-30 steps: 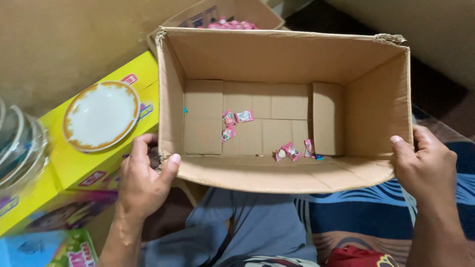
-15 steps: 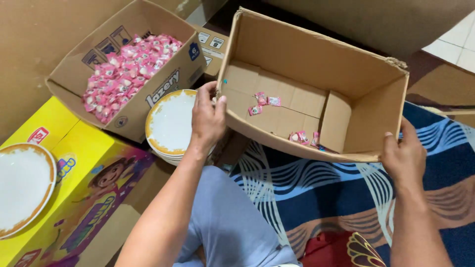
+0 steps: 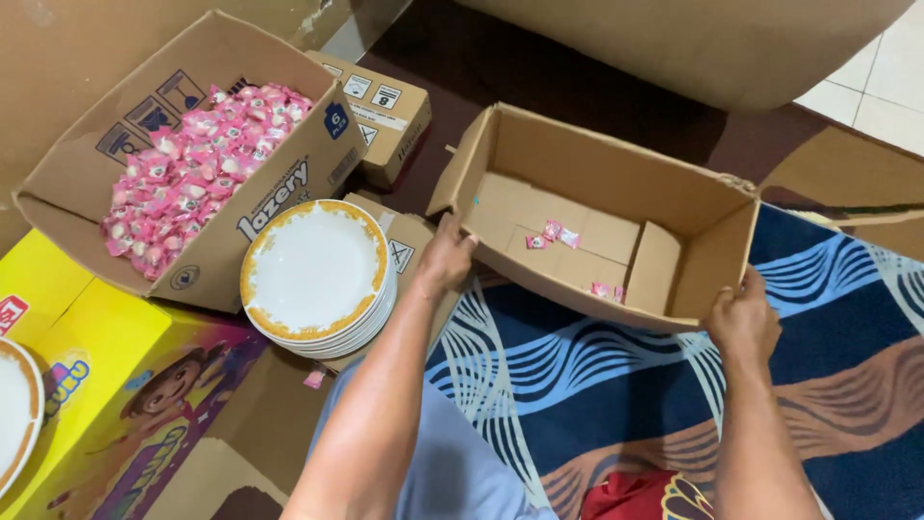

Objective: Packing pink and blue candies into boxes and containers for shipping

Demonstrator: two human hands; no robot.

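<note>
An open brown cardboard box (image 3: 616, 173) lies tilted toward me over a blue patterned mat (image 3: 616, 385). A few small pink packets (image 3: 553, 234) rest on its bottom flaps. My left hand (image 3: 445, 258) grips the box's near left corner. At the near right corner, my right hand (image 3: 743, 323) holds the rim. To the left stands a second cardboard box (image 3: 289, 183) heaped with several pink packets (image 3: 183, 173).
A stack of white plates with orange rims (image 3: 316, 274) sits on a small carton beside my left hand. A yellow printed box (image 3: 96, 376) lies at the lower left with another plate (image 3: 14, 414) on it. A closed small carton (image 3: 385, 111) stands behind.
The box in my hands has swung away to the right and lower. My view has turned left, bringing the packet-filled box and the plate stack into sight.
</note>
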